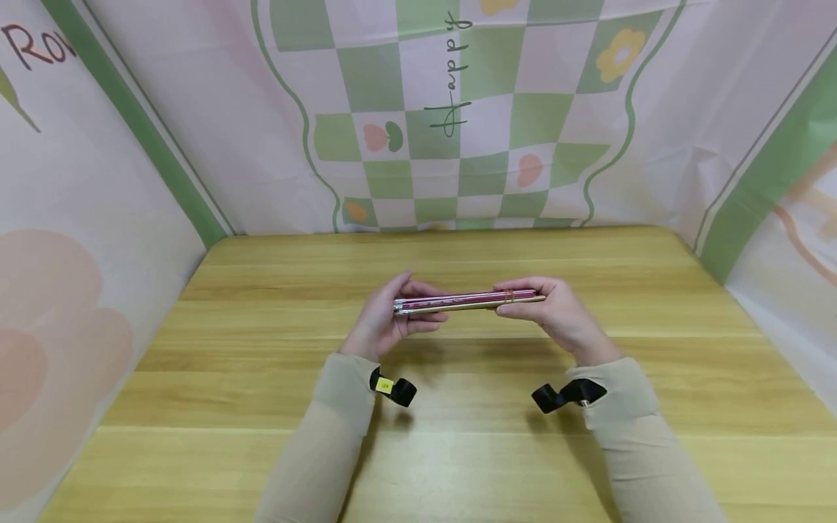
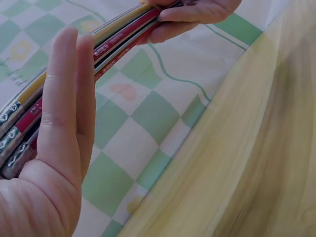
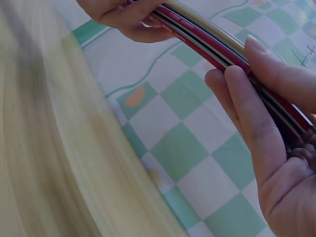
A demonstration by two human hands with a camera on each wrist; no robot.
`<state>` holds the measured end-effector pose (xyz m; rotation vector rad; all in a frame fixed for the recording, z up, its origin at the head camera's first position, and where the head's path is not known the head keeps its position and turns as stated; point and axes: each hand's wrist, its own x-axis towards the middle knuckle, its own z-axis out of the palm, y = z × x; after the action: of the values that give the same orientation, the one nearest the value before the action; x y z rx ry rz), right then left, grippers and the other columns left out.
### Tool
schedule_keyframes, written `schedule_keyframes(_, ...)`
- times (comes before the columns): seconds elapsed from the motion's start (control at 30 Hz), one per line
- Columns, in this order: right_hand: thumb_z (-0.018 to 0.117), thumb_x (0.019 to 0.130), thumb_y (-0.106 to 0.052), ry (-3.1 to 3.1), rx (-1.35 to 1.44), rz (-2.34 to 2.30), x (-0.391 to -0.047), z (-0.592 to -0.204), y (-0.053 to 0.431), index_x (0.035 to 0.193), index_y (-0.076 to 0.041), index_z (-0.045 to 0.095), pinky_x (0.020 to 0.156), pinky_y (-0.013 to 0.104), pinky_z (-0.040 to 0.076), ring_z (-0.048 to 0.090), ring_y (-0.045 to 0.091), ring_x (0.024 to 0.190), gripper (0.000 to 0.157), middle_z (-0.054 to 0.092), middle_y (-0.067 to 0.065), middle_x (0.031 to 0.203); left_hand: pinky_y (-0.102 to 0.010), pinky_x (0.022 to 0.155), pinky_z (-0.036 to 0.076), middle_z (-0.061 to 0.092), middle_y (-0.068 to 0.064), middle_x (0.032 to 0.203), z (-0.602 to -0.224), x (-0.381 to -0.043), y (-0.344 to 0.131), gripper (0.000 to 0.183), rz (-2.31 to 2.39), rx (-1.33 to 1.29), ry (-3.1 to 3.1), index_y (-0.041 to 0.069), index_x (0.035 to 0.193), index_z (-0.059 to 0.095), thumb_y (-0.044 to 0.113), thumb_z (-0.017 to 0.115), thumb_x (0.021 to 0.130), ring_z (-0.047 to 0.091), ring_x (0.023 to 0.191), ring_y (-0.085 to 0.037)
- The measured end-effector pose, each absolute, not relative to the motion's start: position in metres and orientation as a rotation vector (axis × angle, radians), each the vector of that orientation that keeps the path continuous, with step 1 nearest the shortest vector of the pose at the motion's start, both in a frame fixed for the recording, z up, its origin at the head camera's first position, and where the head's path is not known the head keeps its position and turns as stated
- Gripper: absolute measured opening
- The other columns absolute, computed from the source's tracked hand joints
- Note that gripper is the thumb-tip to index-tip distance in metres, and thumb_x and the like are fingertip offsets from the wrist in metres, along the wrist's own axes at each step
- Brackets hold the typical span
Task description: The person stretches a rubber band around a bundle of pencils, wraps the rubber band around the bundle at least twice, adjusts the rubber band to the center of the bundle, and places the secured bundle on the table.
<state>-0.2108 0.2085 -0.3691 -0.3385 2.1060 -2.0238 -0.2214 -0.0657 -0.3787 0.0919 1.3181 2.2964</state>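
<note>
A bundle of several pencils (image 1: 458,301), red-striped and yellow, is held level above the table between both hands. Silvery ferrules (image 2: 15,133) are at its left end, beside the left palm. My left hand (image 1: 386,316) holds that end; in the left wrist view two of its fingers stand straight across the pencils. At the other end, my right hand (image 1: 556,309) pinches the bundle between thumb and fingers. A thin brownish band (image 1: 509,296) circles the pencils near the right fingertips. In the right wrist view the right thumb (image 3: 276,69) lies along the pencils.
Beneath the hands is a wood-grain table (image 1: 261,407). A green-and-white checked cloth (image 1: 484,174) hangs behind it, with printed cloth walls at the sides. Black straps (image 1: 565,396) stick out from both sleeve cuffs.
</note>
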Motion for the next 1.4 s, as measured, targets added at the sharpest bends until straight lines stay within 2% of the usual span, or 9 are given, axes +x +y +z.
schedule_keyframes(0.23,0.078,0.082,0.001,2.157,-0.364,-1.979,-0.21,-0.37,0.206,0.103,-0.015,0.076,0.078,0.022,0.061,0.07,0.009,0.089,0.026,0.077,-0.007,0.097,-0.03,0.069,0.066,0.072,-0.017,0.104,-0.381,-0.22,-0.064,0.056,2.296,0.078,1.319,0.004,0.088,0.074,0.046,0.041,0.106,0.075,0.077,-0.027)
schedule_keyframes(0.4,0.075,0.083,0.004,2.092,-0.437,-2.008,-0.209,-0.366,0.21,0.11,-0.015,0.074,0.082,0.023,0.062,0.071,0.009,0.094,0.033,0.076,-0.007,0.106,-0.028,0.066,0.065,0.071,-0.021,0.108,-0.38,-0.22,-0.066,0.057,2.326,0.053,1.331,0.004,0.084,0.074,0.048,0.044,0.104,0.075,0.075,-0.027)
schedule_keyframes(0.53,0.073,0.084,0.007,2.109,-0.443,-2.041,-0.207,-0.361,0.215,0.104,-0.016,0.076,0.078,0.02,0.061,0.069,0.007,0.09,0.031,0.076,-0.007,0.102,-0.028,0.065,0.065,0.068,-0.025,0.114,-0.379,-0.221,-0.068,0.059,2.341,0.04,1.33,0.003,0.084,0.074,0.049,0.044,0.104,0.075,0.076,-0.028)
schedule_keyframes(0.63,0.077,0.083,0.001,2.205,-0.382,-2.003,-0.207,-0.359,0.215,0.098,-0.017,0.078,0.075,0.019,0.059,0.067,0.006,0.086,0.024,0.077,-0.008,0.097,-0.028,0.065,0.065,0.066,-0.027,0.119,-0.379,-0.221,-0.068,0.058,2.353,0.025,1.331,0.003,0.082,0.074,0.049,0.044,0.104,0.075,0.075,-0.028)
schedule_keyframes(0.7,0.079,0.082,-0.003,2.263,-0.356,-1.96,-0.206,-0.358,0.213,0.1,-0.016,0.078,0.075,0.019,0.059,0.067,0.006,0.086,0.022,0.077,-0.01,0.098,-0.028,0.064,0.065,0.065,-0.029,0.121,-0.379,-0.221,-0.066,0.059,2.355,0.024,1.328,0.003,0.081,0.074,0.049,0.044,0.104,0.075,0.075,-0.029)
schedule_keyframes(0.87,0.081,0.082,-0.009,2.328,-0.378,-1.909,-0.205,-0.361,0.203,0.11,-0.009,0.075,0.076,0.02,0.06,0.068,0.007,0.089,0.029,0.076,-0.012,0.1,-0.028,0.064,0.065,0.062,-0.031,0.124,-0.379,-0.219,-0.061,0.06,2.363,0.029,1.307,0.003,0.078,0.074,0.048,0.044,0.104,0.075,0.073,-0.028)
schedule_keyframes(1.0,0.083,0.08,-0.012,2.383,-0.382,-1.898,-0.203,-0.363,0.196,0.111,-0.01,0.074,0.073,0.02,0.06,0.067,0.006,0.082,0.032,0.075,-0.009,0.096,-0.028,0.062,0.065,0.062,-0.032,0.124,-0.379,-0.219,-0.059,0.061,2.391,0.013,1.291,0.004,0.074,0.073,0.047,0.044,0.105,0.075,0.07,-0.028)
schedule_keyframes(1.2,0.083,0.081,-0.011,2.425,-0.43,-1.914,-0.202,-0.366,0.188,0.116,-0.004,0.067,0.071,0.02,0.06,0.069,0.007,0.08,0.039,0.072,-0.009,0.101,-0.03,0.061,0.065,0.061,-0.034,0.125,-0.379,-0.22,-0.058,0.059,2.413,-0.008,1.264,0.004,0.071,0.07,0.043,0.042,0.106,0.075,0.069,-0.028)
schedule_keyframes(1.4,0.079,0.084,-0.004,2.358,-0.512,-1.916,-0.202,-0.361,0.196,0.113,-0.008,0.069,0.072,0.021,0.062,0.07,0.008,0.081,0.031,0.073,-0.005,0.097,-0.029,0.059,0.065,0.057,-0.037,0.129,-0.377,-0.221,-0.062,0.061,2.41,-0.01,1.256,0.003,0.071,0.07,0.044,0.04,0.106,0.074,0.069,-0.028)
